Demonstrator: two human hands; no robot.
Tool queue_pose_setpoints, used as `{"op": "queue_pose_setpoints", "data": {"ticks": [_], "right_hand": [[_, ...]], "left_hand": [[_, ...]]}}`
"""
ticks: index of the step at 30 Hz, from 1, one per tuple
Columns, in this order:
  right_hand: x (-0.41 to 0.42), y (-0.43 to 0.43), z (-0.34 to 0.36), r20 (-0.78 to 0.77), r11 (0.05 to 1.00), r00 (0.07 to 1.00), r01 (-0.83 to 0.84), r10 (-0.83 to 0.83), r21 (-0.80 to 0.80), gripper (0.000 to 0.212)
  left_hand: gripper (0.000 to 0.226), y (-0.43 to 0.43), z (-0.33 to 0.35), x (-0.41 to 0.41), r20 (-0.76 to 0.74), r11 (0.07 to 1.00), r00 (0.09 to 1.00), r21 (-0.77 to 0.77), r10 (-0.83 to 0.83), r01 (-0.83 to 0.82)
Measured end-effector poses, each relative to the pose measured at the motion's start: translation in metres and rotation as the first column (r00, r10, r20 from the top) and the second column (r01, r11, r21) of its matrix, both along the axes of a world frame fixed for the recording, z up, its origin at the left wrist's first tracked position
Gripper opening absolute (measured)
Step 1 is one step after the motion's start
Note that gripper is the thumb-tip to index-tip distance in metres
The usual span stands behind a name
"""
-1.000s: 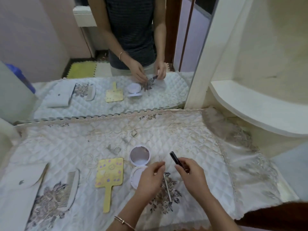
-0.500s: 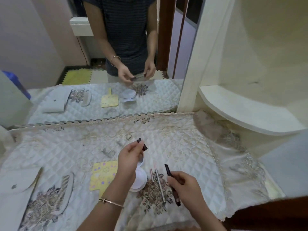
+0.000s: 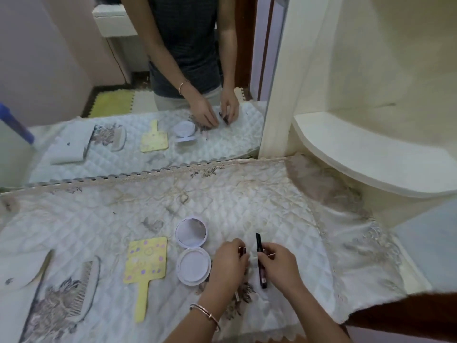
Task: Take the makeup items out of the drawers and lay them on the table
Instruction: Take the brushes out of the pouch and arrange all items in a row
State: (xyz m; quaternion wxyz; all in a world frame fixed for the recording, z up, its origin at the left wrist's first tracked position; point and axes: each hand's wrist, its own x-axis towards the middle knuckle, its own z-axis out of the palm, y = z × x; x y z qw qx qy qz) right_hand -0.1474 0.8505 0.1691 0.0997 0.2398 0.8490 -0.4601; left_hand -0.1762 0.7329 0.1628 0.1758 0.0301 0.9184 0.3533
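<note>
Tabletop (image 3: 247,194): white quilted cloth over it, wall mirror (image 3: 61,58) behind.
Compact (image 3: 194,266): lay open on the cloth, pale disc in base, hinged lid up.
Right hand (image 3: 279,266): fingers curled round dark slim tube (image 3: 261,264), just right of compact.
Left hand (image 3: 228,263): pinched small dark cap (image 3: 242,250), beside tube.
Left side: yellow hand mirror (image 3: 146,263), comb (image 3: 81,285), both flat.

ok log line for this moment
left hand pinches dark cap | right hand holds black pen | compact open on cloth
</note>
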Motion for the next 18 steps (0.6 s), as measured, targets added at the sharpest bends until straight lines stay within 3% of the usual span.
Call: {"op": "queue_pose_setpoints", "data": {"ticks": [9, 18], "right_hand": [[-0.005, -0.006, -0.006, -0.047, 0.995, 0.998, -0.042, 0.046, 0.086, 0.022], [-0.003, -0.014, -0.002, -0.093, 0.987, 0.991, -0.081, 0.094, 0.138, 0.019]], "left_hand": [[0.021, 0.001, -0.004, 0.001, -0.038, 0.995, 0.999, -0.093, -0.032, 0.029], [0.019, -0.036, 0.010, 0.018, -0.070, 0.993, 0.992, -0.058, 0.102, -0.106]]}}
